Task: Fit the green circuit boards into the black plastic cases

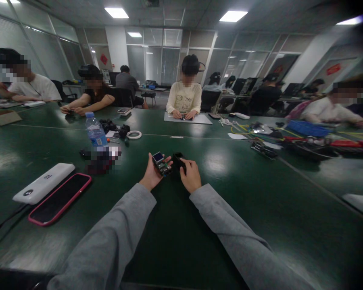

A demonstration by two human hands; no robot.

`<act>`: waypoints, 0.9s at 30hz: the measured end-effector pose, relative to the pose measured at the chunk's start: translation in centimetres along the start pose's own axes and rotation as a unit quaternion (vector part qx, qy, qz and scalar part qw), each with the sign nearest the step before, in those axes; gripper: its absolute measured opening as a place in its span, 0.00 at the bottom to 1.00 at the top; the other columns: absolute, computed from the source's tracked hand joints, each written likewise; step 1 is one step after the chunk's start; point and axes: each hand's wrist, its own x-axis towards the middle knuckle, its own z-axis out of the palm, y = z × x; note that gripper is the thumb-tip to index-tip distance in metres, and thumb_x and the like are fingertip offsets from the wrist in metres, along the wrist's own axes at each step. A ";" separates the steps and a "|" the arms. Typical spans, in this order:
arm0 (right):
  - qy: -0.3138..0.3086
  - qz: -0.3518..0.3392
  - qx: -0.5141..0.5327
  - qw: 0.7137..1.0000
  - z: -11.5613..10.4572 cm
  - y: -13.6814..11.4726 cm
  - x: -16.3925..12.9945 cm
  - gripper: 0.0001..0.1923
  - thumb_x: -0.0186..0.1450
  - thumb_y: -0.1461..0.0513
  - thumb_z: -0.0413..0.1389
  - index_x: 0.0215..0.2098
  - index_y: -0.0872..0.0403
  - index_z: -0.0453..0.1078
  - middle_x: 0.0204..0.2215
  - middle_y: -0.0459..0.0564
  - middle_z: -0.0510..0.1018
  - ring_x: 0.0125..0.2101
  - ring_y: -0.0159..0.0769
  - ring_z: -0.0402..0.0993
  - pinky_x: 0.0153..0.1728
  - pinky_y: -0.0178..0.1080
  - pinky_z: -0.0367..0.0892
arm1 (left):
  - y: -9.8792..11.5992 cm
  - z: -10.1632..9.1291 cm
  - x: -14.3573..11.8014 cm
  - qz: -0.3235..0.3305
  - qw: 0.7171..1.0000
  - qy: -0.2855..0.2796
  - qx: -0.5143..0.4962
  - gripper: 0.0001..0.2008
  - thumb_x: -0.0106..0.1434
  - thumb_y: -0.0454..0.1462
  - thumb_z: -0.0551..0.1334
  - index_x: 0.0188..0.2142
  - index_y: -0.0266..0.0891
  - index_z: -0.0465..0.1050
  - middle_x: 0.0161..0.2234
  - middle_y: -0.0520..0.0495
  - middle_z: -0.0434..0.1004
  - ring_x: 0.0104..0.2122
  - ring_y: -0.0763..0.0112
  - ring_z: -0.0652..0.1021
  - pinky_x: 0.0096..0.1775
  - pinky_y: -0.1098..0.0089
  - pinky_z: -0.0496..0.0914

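In my left hand point(151, 174), palm up, rests a small circuit board with a little screen point(161, 163); my thumb lies along its left edge and fingertips show past its right side. My right hand point(190, 175) grips a small black case point(178, 159) from its right side, with fingers bent over it. The case is close beside the board, with a narrow gap between them. Both hands are above the green table point(230, 197), near its middle. The inside of the black case is too dark to make out.
To the left lie a white power bank point(44, 183) and a pink-edged phone point(60, 199). A water bottle point(95, 131) and a roll of white tape point(134, 135) stand farther back. Cables and a blue tray point(308, 128) crowd the right. Several people sit around.
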 end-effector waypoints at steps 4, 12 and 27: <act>0.010 -0.014 -0.032 0.999 0.1 -0.1 -0.3 0.22 0.60 0.61 0.51 0.53 0.53 0.63 0.46 0.59 0.59 0.49 0.48 0.59 0.48 0.54 0.62 | 0.0 0.1 0.0 0.002 1.000 0.006 0.000 0.32 0.56 0.60 0.50 0.47 0.39 0.67 0.46 0.39 0.74 0.45 0.59 0.76 0.44 0.59 0.70; -0.019 0.059 0.135 0.989 0.1 0.8 0.4 0.21 0.61 0.57 0.51 0.52 0.52 0.65 0.44 0.54 0.67 0.47 0.42 0.65 0.51 0.50 0.61 | 0.1 0.2 -0.1 -0.003 1.000 0.004 -0.010 0.32 0.56 0.60 0.51 0.48 0.39 0.67 0.48 0.39 0.73 0.46 0.58 0.75 0.44 0.59 0.70; -0.039 0.171 0.172 0.969 -0.6 1.2 0.7 0.27 0.62 0.49 0.49 0.56 0.52 0.60 0.33 0.49 0.74 0.32 0.38 0.71 0.37 0.42 0.65 | 0.3 0.2 -0.3 -0.008 0.999 0.009 -0.032 0.31 0.57 0.59 0.52 0.49 0.38 0.67 0.48 0.38 0.73 0.45 0.58 0.76 0.44 0.59 0.71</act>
